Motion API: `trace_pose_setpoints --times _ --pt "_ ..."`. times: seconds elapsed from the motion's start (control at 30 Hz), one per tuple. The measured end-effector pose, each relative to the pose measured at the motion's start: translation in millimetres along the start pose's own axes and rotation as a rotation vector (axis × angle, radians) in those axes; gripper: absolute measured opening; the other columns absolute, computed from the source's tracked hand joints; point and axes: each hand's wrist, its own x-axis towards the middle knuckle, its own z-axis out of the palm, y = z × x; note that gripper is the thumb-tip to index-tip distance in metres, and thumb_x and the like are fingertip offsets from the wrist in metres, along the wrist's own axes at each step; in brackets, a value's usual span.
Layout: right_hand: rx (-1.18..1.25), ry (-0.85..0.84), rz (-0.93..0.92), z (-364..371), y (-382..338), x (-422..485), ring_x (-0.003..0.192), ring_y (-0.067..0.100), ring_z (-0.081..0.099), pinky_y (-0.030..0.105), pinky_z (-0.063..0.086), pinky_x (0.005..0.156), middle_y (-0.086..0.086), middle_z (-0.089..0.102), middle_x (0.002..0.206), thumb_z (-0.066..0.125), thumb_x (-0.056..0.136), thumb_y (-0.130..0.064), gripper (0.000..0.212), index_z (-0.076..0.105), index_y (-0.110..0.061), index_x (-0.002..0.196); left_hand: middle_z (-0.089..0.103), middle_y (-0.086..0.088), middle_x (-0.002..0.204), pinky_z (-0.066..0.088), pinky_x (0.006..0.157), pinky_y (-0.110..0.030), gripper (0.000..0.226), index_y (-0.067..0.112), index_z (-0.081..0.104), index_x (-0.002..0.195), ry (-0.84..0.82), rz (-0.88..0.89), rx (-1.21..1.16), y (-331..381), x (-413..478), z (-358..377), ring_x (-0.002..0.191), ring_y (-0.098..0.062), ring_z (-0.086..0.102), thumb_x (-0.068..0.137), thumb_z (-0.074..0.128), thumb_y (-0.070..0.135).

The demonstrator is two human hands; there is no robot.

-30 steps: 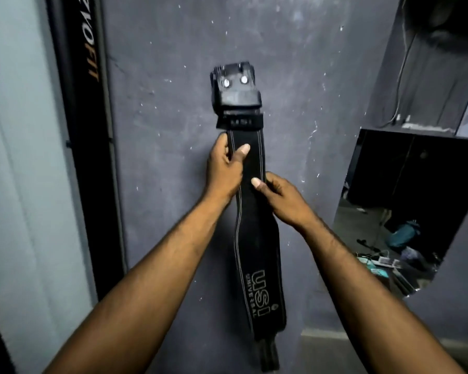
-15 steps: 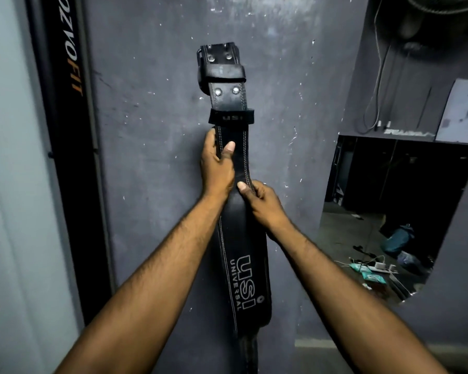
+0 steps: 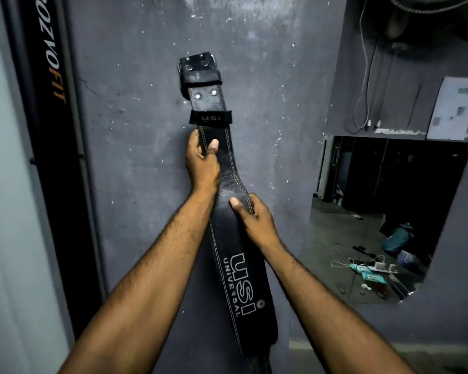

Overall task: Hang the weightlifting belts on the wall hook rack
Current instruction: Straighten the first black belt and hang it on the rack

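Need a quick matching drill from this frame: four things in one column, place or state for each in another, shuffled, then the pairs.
1. left hand
2. right hand
3. belt buckle
4. mirror

A. topmost, against the grey wall
B. grips the belt's narrow upper strap
C. on the wall at right, reflecting a cluttered floor
D. grips the belt lower, above the USI print

Pairs: 1-B, 2-D, 3-A, 4-C

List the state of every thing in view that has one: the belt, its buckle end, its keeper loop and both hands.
weightlifting belt: unbuckled, held upright and slightly tilted before the grey wall, not on a hook
buckle end: uppermost, folded over, empty
keeper loop: around the strap below the rivets
left hand: closed on the narrow strap
right hand: closed on the belt's right edge, lower down
hook rack: not clearly visible
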Motion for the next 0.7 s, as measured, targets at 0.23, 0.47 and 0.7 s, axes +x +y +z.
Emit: trace_pose_setpoints --times 0.23,0.47,0.7 --pt "0.039 -0.068 -0.011 -20.3 24.9 -16.1 0.102 0.016 0.071 0.048 0.055 0.097 0.001 0.075 0.108 0.071 0.087 -0.038 0.034 0.065 -0.019 0.114 0.052 -0.023 0.143 0.038 0.116 -0.052 0.058 -0.005 0.046 0.139 0.041 -0.043 -0.090 -1.7 -0.8 1.0 0.135 -0.036 0.050 0.086 0.063 0.009" --pt "0.030 -0.167 0.102 -32.4 33.1 -25.0 0.106 0.022 0.072 0.047 0.057 0.095 0.003 0.073 0.113 0.071 0.087 -0.043 0.039 0.061 -0.023 0.119 0.053 -0.027 0.141 0.038 0.115 -0.053 0.064 -0.009 0.047 0.136 0.064 -0.025 -0.109 1.5 11.1 2.2 0.134 -0.039 0.050 0.081 0.064 0.017" --pt "0.097 -0.108 0.107 -22.7 41.3 -39.2 0.094 0.012 0.073 0.028 0.059 0.082 0.002 0.075 0.105 0.067 0.094 -0.023 0.025 0.062 -0.010 0.115 0.052 -0.023 0.143 0.038 0.116 -0.048 0.056 -0.008 0.045 0.140 0.066 -0.004 -0.048 11.7 5.6 -2.8 0.134 -0.035 0.051 0.089 0.062 0.005"
